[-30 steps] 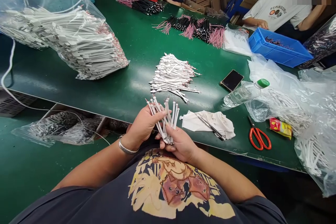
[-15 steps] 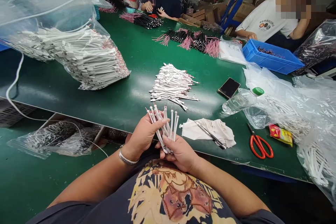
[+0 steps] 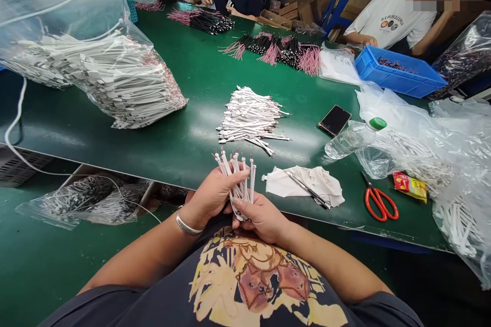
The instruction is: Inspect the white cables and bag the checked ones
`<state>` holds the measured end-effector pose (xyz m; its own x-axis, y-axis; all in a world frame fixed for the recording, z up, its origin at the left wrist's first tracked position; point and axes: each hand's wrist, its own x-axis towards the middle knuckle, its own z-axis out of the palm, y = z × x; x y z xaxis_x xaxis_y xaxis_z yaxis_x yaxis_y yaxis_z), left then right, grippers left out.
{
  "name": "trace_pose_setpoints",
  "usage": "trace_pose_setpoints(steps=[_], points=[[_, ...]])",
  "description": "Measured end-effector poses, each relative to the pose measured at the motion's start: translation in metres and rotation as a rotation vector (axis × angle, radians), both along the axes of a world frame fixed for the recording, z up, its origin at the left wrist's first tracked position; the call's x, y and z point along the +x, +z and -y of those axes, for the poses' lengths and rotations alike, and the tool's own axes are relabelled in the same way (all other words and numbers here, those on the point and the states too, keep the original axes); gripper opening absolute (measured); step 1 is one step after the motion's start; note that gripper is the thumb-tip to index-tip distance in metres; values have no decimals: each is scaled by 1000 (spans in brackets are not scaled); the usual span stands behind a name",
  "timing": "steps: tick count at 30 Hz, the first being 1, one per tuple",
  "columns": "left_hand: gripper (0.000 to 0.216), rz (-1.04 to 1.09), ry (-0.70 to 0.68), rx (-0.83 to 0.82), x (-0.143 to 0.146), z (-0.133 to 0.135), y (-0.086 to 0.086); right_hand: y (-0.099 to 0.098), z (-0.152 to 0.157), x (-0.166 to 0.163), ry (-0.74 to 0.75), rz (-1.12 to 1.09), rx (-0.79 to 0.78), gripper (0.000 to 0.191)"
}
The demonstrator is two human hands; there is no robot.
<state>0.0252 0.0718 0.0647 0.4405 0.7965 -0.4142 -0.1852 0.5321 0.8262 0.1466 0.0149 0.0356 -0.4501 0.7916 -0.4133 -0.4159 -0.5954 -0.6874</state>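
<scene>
A bunch of short white cables (image 3: 238, 191) stands roughly upright between my two hands, in front of my shirt at the table's near edge. My left hand (image 3: 213, 191) is closed round the upper part, its thumb lying across the cables. Lower down, my right hand (image 3: 264, 217) grips the bunch near its bottom ends, thumb on top. Bare reddish wire tips stick up above the white connectors. Palms and some fingers are hidden behind the bunch. Just beyond my hands, a pile of similar white cables (image 3: 251, 115) lies on the green table (image 3: 184, 148).
At right lie a white cloth (image 3: 328, 184) with tweezers (image 3: 307, 189) on it, red-handled scissors (image 3: 379, 203), a phone (image 3: 334, 120) and a water bottle (image 3: 351, 140). A large bag of cables (image 3: 130, 82) sits left. Two people sit across, near a blue bin (image 3: 399, 74).
In my hands the cables have drawn closer together, and the loose ones on the right now stand nearer the left group. The whole view has shifted slightly.
</scene>
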Motion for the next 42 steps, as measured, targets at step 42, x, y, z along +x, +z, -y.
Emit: trace_pose_setpoints(steps=[42], points=[[27,94,59,105,9,-51,11,47,-100,22,-387,263,325,24]])
